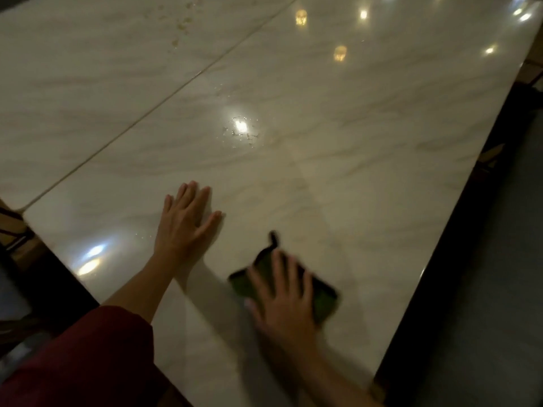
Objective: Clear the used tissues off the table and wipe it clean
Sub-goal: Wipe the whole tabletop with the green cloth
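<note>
A pale marble table [352,148] fills the view. My left hand [185,221] lies flat on it, fingers straight and spread, a dark red sleeve behind the forearm. My right hand [282,298] presses with spread fingers on a dark green cloth [320,295] near the table's front edge; both are motion-blurred. Water drops [242,130] sit on the marble ahead of the hands. Yellowish stains [182,24] speckle the far left slab. No tissues are in view.
A seam [141,116] runs diagonally between the two marble slabs. The table's dark right edge [458,242] drops to a grey floor [505,289]. Part of a wooden chair [14,227] shows at the left. Ceiling lights reflect on the glossy top.
</note>
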